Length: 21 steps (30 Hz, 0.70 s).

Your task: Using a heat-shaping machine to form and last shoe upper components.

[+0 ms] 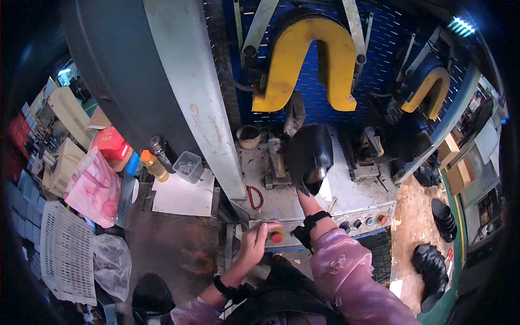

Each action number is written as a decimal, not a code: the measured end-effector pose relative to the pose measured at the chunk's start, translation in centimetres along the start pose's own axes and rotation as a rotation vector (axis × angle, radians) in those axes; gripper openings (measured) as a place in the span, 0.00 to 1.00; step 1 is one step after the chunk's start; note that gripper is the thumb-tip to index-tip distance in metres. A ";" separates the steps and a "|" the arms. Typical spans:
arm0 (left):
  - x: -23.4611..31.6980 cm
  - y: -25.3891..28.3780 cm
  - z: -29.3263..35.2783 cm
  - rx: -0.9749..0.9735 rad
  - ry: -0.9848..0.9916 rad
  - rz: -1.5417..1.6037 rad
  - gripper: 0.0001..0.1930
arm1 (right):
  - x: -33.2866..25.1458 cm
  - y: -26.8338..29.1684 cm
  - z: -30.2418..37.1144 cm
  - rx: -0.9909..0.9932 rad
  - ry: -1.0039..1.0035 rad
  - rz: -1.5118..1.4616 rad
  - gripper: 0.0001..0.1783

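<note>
Head view, the only one supplied. My right hand point(309, 203) goes up into or behind the lower end of a glossy black piece point(311, 154), shaped like a shoe upper. Only the heel of the hand shows; the fingers are hidden, so I cannot tell how far they are closed or whether they grip it. The forearm lines up with the piece, which I judge lets the hand steady it from below.

The piece is above the machine's worktop point(252, 168), beneath the yellow arch point(281, 65) and just beside a metal fixture point(278, 157); its contact with that fixture cannot be confirmed.

My left hand point(252, 246) is empty as far as visible, half open, fingers extended toward a red button point(277, 236) on the front panel. Contact is unclear. The button's forward position presumably keeps it reachable while the other hand is occupied.

To the left, a clear tub point(188, 167) rests on a white sheet point(181, 200), likely so its contents stay together. An orange-capped bottle point(155, 166) is just beside it. To the right, black pieces point(430, 276) lie grouped on a wooden surface point(406, 238), apparently for access.
</note>
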State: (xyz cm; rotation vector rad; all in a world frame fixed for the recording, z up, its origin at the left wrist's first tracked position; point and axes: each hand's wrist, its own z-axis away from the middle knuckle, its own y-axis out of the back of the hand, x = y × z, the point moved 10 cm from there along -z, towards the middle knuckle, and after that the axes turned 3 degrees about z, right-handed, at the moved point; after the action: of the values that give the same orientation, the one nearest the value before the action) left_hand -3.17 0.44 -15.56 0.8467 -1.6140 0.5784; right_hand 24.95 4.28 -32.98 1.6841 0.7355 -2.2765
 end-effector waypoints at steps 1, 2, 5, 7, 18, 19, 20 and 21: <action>-0.7 0.6 0.5 0.016 0.065 0.012 0.22 | -0.1 -0.6 -0.1 0.032 -0.004 0.049 0.20; -0.8 0.9 1.0 0.014 0.060 0.001 0.22 | -0.4 -2.2 -1.0 0.063 -0.009 0.096 0.20; -4.0 3.1 3.2 0.039 0.214 -0.087 0.21 | 1.6 -6.3 -1.6 0.121 -0.039 0.224 0.20; -4.2 0.9 3.6 -0.019 0.177 -0.008 0.21 | 0.8 -1.5 -5.8 0.418 0.071 0.419 0.15; -8.2 3.9 8.7 0.049 0.398 0.097 0.23 | 2.3 -7.1 -8.4 0.300 0.368 0.119 0.14; -8.5 2.4 8.4 0.021 0.385 0.115 0.23 | 2.4 -5.2 -10.4 0.325 0.392 0.125 0.14; -8.7 0.1 8.0 -0.010 0.374 0.178 0.23 | 0.1 -3.0 -12.6 0.340 0.558 0.390 0.14; -7.9 -2.0 7.6 -0.043 0.350 0.245 0.23 | -3.3 -1.4 -14.2 0.359 0.722 0.661 0.13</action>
State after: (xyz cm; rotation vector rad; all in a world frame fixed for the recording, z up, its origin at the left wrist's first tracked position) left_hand -5.69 -4.83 -25.05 0.4847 -1.4090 0.8137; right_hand 37.21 12.30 -32.61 2.4675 -0.1710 -1.3835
